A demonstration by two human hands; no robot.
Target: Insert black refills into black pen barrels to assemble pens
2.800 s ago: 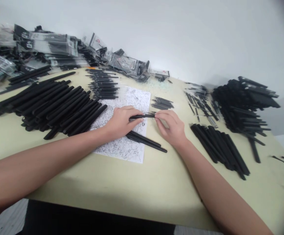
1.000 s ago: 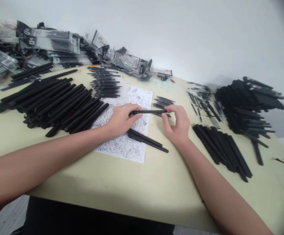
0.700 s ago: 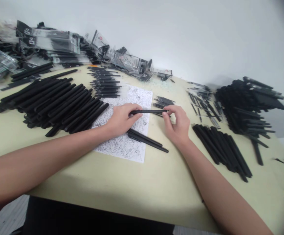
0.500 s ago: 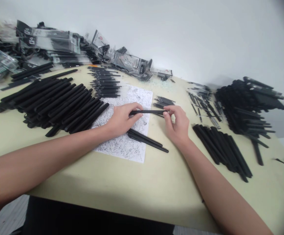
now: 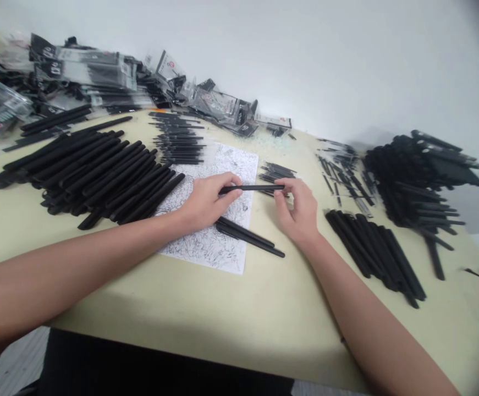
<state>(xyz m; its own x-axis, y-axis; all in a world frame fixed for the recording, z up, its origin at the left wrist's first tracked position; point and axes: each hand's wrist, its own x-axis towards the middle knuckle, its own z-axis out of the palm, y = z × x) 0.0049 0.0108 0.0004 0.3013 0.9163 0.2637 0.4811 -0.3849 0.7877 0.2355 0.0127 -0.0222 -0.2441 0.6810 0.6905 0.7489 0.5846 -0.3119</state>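
Black and slim, the pen [image 5: 259,187] spans the gap between the hands, over the scribbled paper's [image 5: 210,256] right edge on the table [image 5: 206,308]. The left hand [image 5: 208,202] clasps one end; the right hand [image 5: 299,212] pinches the other. The step seems to be two-ended handling; any push or pull calls for aligned grips. Its long axis runs left-right, nearly level; which end is the tip, I cannot tell.

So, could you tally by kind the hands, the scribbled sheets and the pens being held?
Hands (left hand, right hand): 2
Scribbled sheet: 1
Held black pen: 1
Total: 4
The heaped pens overlap too much to count, so they are left out.
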